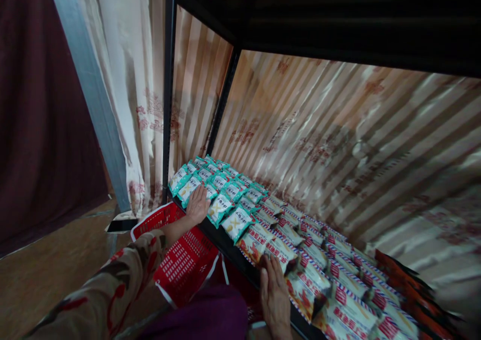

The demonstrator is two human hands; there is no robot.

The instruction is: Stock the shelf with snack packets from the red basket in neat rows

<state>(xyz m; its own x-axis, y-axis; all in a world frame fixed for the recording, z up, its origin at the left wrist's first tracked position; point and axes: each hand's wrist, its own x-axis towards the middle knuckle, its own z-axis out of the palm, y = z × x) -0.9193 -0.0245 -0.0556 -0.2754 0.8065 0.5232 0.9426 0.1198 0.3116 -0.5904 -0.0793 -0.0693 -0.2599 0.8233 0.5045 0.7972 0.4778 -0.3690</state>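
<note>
My left hand lies with its fingers stretched out against the front row of teal-and-white snack packets, at the left end of the black shelf. It grips nothing that I can see. Lower down, my right hand reaches up with straight fingers. Its fingertips touch the front of a white snack bag with red lettering. More such bags stand in slanted rows to the right, printed with red-and-blue striped edges. Part of the packet under my left hand is hidden.
Red plastic baskets stand below the shelf's front edge. A dark flat object lies on the floor at left. Orange-and-black packets sit at the far right. A black upright post and striped curtains enclose the shelf.
</note>
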